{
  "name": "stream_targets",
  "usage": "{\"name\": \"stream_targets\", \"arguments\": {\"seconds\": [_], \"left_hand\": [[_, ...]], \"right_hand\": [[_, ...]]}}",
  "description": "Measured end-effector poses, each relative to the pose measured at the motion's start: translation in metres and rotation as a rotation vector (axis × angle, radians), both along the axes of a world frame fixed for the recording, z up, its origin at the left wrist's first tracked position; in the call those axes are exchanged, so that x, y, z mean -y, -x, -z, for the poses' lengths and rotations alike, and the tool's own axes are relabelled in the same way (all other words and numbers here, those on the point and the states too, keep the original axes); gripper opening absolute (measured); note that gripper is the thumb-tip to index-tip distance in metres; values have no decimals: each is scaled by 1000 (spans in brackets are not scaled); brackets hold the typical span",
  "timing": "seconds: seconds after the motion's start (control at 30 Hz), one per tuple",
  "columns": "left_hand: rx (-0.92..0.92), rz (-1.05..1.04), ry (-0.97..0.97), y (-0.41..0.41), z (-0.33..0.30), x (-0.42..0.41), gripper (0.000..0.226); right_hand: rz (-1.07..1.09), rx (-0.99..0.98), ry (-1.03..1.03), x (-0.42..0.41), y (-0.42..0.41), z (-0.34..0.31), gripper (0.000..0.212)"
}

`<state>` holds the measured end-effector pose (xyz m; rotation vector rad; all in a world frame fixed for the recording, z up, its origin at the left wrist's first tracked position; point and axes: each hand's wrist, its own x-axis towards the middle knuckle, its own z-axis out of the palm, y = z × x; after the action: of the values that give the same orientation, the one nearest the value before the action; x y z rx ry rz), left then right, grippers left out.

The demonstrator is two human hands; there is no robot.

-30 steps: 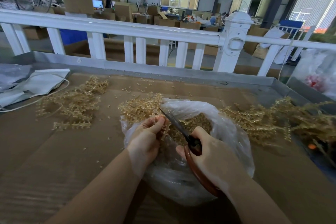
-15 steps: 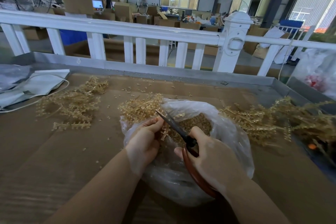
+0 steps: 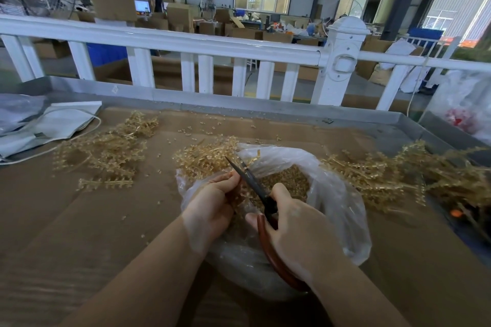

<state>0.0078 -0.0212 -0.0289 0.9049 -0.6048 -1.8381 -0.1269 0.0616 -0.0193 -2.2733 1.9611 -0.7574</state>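
Cardboard-lined worktop [image 3: 79, 220], above bag [image 3: 342, 194]: left hand [image 3: 212, 204] fingers pinch sprue [image 3: 238, 195]; right hand [image 3: 295, 225] grips scissors [image 3: 249, 180], blades pointing 11 o'clock, sprue at their 9 o'clock.

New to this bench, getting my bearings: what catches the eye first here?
At the middle, the right hand grips red-handled scissors while the left hand pinches a tan sprig over an open clear bag of cut bits. Heaps of tan sprigs lie left and right on the brown board, before a white railing.
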Motion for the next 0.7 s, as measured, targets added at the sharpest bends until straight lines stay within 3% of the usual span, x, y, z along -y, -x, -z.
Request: {"name": "stream_targets", "arguments": {"seconds": [0.4, 0.7], "left_hand": [[-64, 19, -61, -4, 0, 1, 13], [0, 13, -24, -2, -2, -1, 7]], "right_hand": [[-18, 11, 53, 2, -1, 1, 37], [-4, 117, 9, 2, -1, 1, 35]]}}
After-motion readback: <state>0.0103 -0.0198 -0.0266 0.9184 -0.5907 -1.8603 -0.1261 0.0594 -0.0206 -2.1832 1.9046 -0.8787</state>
